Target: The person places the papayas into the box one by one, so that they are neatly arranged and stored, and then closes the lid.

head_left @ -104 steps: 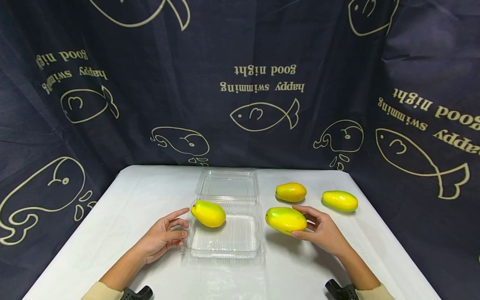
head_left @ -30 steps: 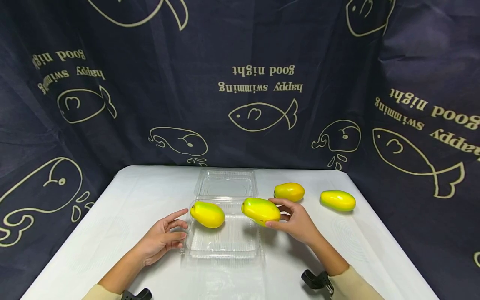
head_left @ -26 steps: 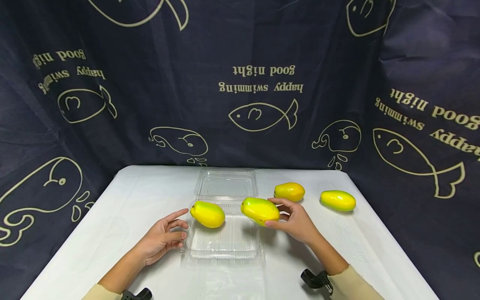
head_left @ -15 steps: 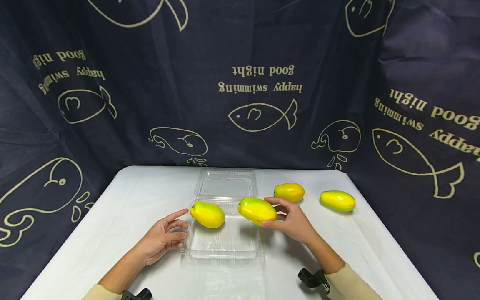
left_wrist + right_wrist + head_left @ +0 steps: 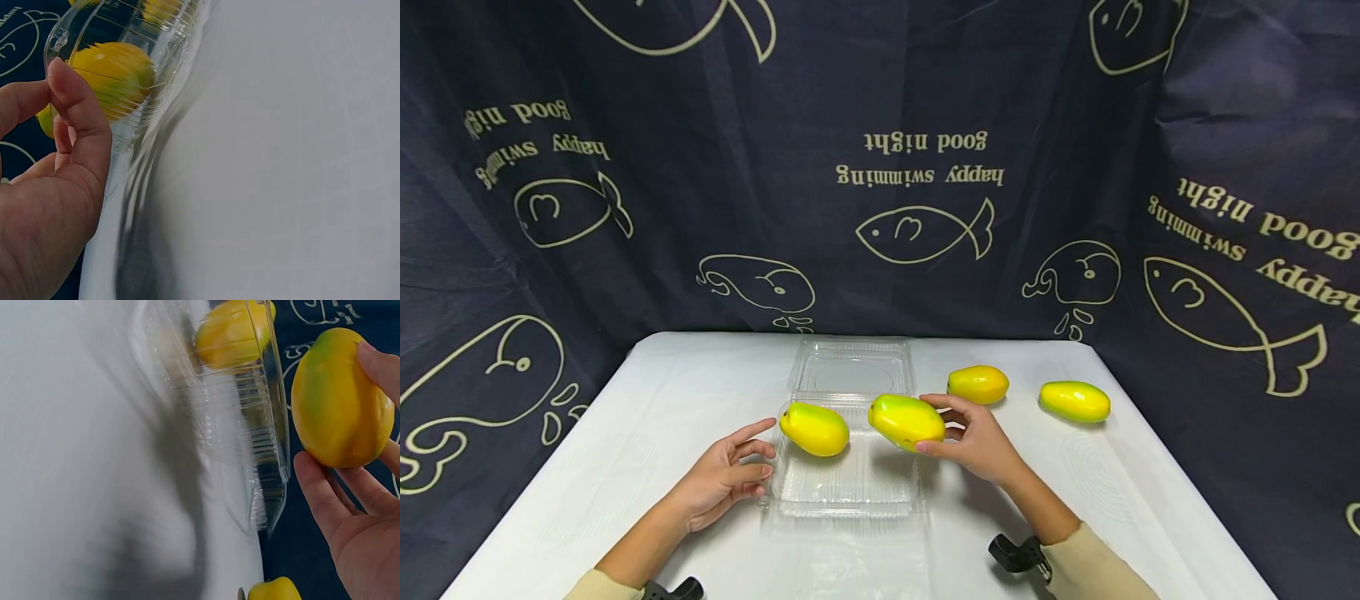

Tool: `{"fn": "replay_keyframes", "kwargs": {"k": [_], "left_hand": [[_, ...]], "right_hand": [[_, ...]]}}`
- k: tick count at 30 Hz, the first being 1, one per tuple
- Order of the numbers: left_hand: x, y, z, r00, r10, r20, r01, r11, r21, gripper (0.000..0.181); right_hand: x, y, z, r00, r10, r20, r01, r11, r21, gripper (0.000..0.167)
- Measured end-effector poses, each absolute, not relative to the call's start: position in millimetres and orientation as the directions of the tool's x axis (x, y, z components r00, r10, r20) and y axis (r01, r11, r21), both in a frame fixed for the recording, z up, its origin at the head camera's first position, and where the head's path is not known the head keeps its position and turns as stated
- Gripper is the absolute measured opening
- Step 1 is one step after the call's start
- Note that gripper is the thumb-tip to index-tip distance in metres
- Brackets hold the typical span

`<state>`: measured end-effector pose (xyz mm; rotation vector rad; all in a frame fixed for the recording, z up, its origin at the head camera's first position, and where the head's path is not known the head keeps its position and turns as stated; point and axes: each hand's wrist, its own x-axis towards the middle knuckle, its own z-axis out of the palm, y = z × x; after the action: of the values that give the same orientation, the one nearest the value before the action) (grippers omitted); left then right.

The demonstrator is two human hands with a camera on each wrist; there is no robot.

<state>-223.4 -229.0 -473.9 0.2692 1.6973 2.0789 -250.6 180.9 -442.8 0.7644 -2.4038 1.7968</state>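
Observation:
A yellow-green papaya (image 5: pixel 907 422) is in my right hand (image 5: pixel 973 437), thumb near and fingers behind its right end, above the right half of a clear plastic clamshell box (image 5: pixel 880 492). In the right wrist view, the held papaya (image 5: pixel 340 400) shows apart from the box wall. Another papaya (image 5: pixel 816 429) lies in the box's left half. Beside the box's left rim my left hand (image 5: pixel 718 479) stays with loosely bent fingers and extended index. Its fingertips overlap the clear rim (image 5: pixel 47 56) in the left wrist view; firm contact is hard to tell.
Two more papayas, one orange-yellow (image 5: pixel 978 384) and one greener (image 5: pixel 1075 402), lie on the white table (image 5: pixel 700 375) to the right. The box's lid (image 5: pixel 853 367) is laid back behind its base. A dark printed curtain (image 5: pixel 917 292) hangs behind the table.
My right hand has carried the papaya leftward from beside the box to above its right half, slowing lately. The left hand and the other papayas hold their places.

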Motion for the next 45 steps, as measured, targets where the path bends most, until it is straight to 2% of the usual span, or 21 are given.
{"fn": "replay_keyframes", "kwargs": {"k": [45], "left_hand": [[-226.0,-229.4,-475.2,-0.889,0.438,-0.135,-0.209,-0.125,0.97,0.085]], "right_hand": [[-261.4,161.9,-442.0,-0.879,-0.378,0.29,-0.41,0.291,-0.864,0.064]]}}
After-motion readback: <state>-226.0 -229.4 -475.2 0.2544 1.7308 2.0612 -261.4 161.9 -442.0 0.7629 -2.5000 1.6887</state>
